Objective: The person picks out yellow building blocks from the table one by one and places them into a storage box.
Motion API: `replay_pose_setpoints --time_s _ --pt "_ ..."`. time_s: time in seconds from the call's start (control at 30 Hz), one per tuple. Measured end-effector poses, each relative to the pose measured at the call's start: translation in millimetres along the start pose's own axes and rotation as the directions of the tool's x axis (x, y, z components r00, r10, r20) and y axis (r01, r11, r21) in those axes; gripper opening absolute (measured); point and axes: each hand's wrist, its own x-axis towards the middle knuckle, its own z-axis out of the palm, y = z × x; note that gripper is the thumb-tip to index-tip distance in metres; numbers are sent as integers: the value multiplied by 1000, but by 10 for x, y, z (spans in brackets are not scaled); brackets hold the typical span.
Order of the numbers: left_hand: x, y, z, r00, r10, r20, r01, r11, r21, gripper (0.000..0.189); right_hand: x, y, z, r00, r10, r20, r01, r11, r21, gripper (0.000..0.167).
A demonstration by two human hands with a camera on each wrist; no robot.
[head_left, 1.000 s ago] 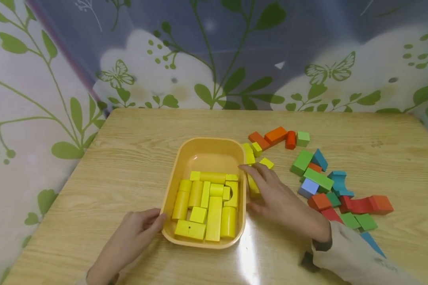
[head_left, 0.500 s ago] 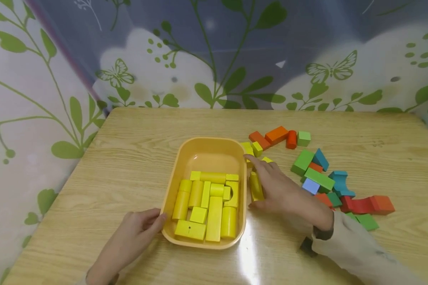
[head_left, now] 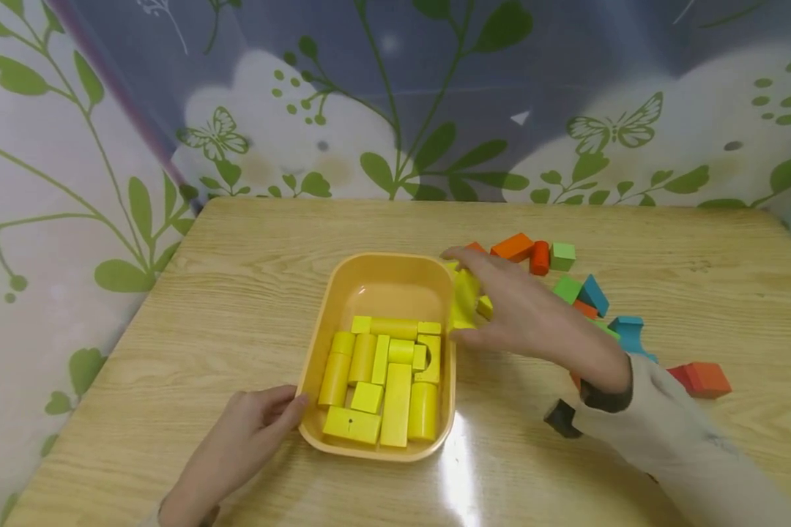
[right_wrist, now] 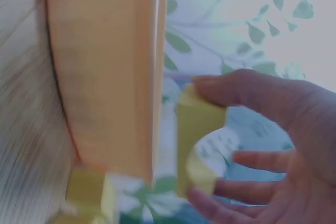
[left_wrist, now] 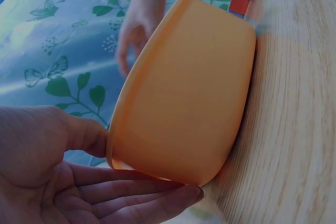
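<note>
An orange plastic tub (head_left: 389,285) stands on the table, its lower part filled with several yellow wooden blocks (head_left: 394,410). With thumb at the rim and fingers along the outer wall, my left hand (head_left: 244,435) holds the tub's near left side; the left wrist view shows this hand (left_wrist: 79,166) closer. Just right of the tub, my right hand (head_left: 521,304) pinches a yellow arch block (right_wrist: 189,129) by its two ends, raised to about rim height. In the right wrist view, the block's curved cutout faces the palm of that hand (right_wrist: 294,145).
Other yellow blocks (right_wrist: 86,190) lie against the tub's right side, partly hidden by my hand. Red-orange blocks (head_left: 513,247), green blocks (head_left: 562,256) and blue blocks (head_left: 593,294) are scattered to the right. A patterned cloth (head_left: 303,146) hangs behind the table.
My right hand has taken hold of the yellow arch block beside the tub, lifted it and moved it away from me along the tub's right side. My left hand and the tub stay put.
</note>
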Motion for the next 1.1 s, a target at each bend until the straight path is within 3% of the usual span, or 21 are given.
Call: replay_pose_setpoints --time_s 0.2,0.37,0.53,0.7,0.83,1.1 --pt "-12 -6 14 1000 -11 -4 11 1000 -15 31 419 -219 220 995 -96 -13 96 995 -3 73" --pt "6 6 19 999 35 7 -35 999 -3 31 592 -183 246 979 -174 106 186 975 -121 65" --pt "9 9 -3 996 93 5 -93 995 26 30 658 -81 172 940 -247 237 306 917 -256 66" --pt "3 -1 -3 995 99 -6 -99 995 24 31 732 -43 207 902 -229 366 356 874 -331 73" --pt "2 -9 -2 994 107 -8 -107 994 16 30 755 -58 259 879 -172 445 352 863 -362 80" --pt "9 -11 -25 994 106 22 -106 994 -5 32 771 -103 305 867 -146 476 357 848 -391 81"
